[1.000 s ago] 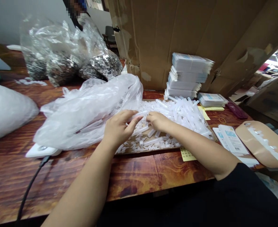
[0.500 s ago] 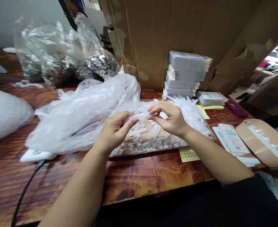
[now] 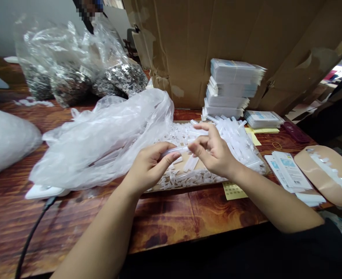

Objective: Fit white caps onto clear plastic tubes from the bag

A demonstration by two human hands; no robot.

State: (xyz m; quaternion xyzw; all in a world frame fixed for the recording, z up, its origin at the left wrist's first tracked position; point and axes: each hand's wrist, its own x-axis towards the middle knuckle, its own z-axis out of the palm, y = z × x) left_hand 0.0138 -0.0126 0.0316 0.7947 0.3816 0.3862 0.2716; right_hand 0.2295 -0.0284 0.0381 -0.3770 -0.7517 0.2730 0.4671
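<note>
My left hand (image 3: 150, 167) grips a slim clear plastic tube (image 3: 177, 150) between thumb and fingers, the tube pointing right. At its right end my right hand (image 3: 216, 154) pinches with thumb and index finger, the other fingers raised and curled. Whether a small cap sits in that pinch is hidden. Both hands are above a shallow cardboard tray (image 3: 201, 165) strewn with small translucent plastic pieces (image 3: 185, 177). More clear tubes (image 3: 237, 141) lie heaped at the tray's right side.
A big translucent plastic bag (image 3: 107, 135) slumps left of the tray. Behind stand bags of metal pieces (image 3: 72, 83), a stack of printed cards (image 3: 229, 89) and a tall cardboard sheet (image 3: 185, 46). Loose cards (image 3: 288, 170) and a tan bin (image 3: 318, 170) are right; a black cable (image 3: 33, 232) runs left.
Both hands have shifted slightly right and a little lower with the tube. My right hand's fingers have lifted and curled, with the pinch still at the tube's end.
</note>
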